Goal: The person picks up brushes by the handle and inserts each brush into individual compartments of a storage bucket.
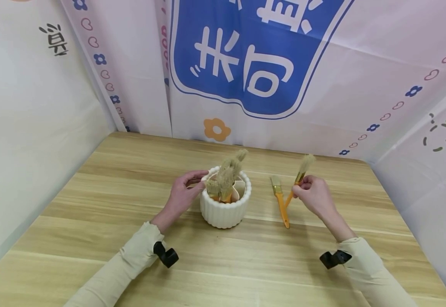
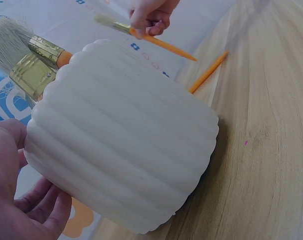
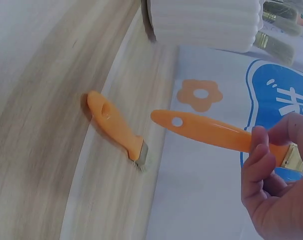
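A white ribbed pot (image 1: 224, 213) with a scalloped rim stands on the table, holding several paintbrushes (image 1: 226, 175) bristles up. My left hand (image 1: 182, 194) touches the pot's left side near the rim, thumb and fingers spread along it; the left wrist view shows these fingers (image 2: 59, 215) against the ribs. To the pot's right, my right hand (image 1: 315, 194) pinches a paintbrush (image 3: 211, 132) near its metal band, bristles up and orange handle down. Another orange-handled paintbrush (image 1: 282, 207) lies flat on the table between pot and right hand.
Pale dividers (image 1: 240, 187) show inside the pot. White printed cloth (image 1: 322, 106) encloses the wooden table (image 1: 223, 264) at the back and both sides. Black wrist cameras (image 1: 167, 256) sit on both sleeves.
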`<state>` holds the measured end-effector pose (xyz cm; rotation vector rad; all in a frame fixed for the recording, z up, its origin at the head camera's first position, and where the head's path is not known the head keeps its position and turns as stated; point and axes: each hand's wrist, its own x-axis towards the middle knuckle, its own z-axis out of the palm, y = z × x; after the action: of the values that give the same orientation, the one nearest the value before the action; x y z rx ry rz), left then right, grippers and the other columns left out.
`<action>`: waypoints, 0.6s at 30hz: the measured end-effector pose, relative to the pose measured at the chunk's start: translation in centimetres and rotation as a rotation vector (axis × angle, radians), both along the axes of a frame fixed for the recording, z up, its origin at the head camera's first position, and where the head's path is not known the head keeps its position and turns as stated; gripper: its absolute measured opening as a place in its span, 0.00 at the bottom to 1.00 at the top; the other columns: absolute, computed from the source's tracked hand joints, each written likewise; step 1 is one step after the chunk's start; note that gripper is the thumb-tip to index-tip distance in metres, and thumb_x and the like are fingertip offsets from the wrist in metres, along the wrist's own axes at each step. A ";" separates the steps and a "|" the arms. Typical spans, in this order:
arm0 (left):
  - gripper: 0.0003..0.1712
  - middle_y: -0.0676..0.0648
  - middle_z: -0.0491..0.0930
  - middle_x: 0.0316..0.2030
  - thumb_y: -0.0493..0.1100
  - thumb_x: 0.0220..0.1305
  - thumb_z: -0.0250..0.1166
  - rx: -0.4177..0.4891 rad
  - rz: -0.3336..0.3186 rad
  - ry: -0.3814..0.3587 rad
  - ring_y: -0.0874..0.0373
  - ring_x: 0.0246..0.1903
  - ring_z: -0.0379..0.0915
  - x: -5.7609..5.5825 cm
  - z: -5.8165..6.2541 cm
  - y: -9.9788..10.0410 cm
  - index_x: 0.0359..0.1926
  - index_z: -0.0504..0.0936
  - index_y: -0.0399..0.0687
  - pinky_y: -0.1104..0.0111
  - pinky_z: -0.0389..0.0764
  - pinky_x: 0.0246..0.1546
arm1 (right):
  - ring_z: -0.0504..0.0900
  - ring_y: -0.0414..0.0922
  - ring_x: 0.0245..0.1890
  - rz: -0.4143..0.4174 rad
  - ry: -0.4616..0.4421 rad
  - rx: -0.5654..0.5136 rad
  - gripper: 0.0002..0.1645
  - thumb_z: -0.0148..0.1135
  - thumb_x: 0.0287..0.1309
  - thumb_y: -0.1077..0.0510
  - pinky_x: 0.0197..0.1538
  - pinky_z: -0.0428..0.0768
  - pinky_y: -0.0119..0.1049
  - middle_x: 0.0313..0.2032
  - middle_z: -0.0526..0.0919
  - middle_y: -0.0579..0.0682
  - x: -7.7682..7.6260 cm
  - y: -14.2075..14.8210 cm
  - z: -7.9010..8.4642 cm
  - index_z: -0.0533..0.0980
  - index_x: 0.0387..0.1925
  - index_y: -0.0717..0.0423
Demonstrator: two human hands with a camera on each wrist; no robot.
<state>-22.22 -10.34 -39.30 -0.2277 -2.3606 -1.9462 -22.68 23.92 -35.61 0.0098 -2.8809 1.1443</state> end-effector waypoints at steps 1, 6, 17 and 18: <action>0.19 0.40 0.75 0.56 0.36 0.62 0.57 -0.001 0.000 -0.002 0.48 0.53 0.72 0.0 0.0 0.0 0.55 0.77 0.41 0.59 0.78 0.53 | 0.80 0.42 0.25 0.000 0.006 0.000 0.13 0.54 0.50 0.58 0.25 0.74 0.30 0.26 0.85 0.58 0.0 -0.1 0.1 0.75 0.35 0.64; 0.19 0.40 0.75 0.56 0.36 0.62 0.57 -0.006 0.001 -0.006 0.48 0.53 0.72 0.1 0.1 0.0 0.55 0.77 0.41 0.57 0.77 0.54 | 0.79 0.40 0.25 0.010 0.021 -0.018 0.11 0.54 0.52 0.60 0.25 0.74 0.29 0.25 0.85 0.52 0.1 -0.3 0.1 0.75 0.36 0.63; 0.19 0.40 0.75 0.56 0.36 0.63 0.57 -0.003 -0.001 -0.004 0.48 0.53 0.72 0.1 0.2 0.0 0.55 0.76 0.40 0.67 0.78 0.50 | 0.78 0.38 0.23 0.039 0.083 -0.068 0.10 0.54 0.52 0.60 0.22 0.70 0.28 0.25 0.86 0.54 0.3 -1.3 0.7 0.76 0.34 0.62; 0.19 0.39 0.75 0.56 0.36 0.63 0.57 -0.004 -0.001 -0.002 0.48 0.53 0.72 0.1 0.2 0.0 0.55 0.76 0.40 0.67 0.79 0.49 | 0.78 0.38 0.23 0.044 0.085 -0.077 0.10 0.54 0.53 0.60 0.23 0.71 0.29 0.26 0.86 0.56 0.3 -1.4 0.7 0.76 0.35 0.62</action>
<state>-22.07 -10.32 -39.14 -0.2274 -2.3666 -1.9437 -22.38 22.52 -34.87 0.1164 -2.7742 1.2304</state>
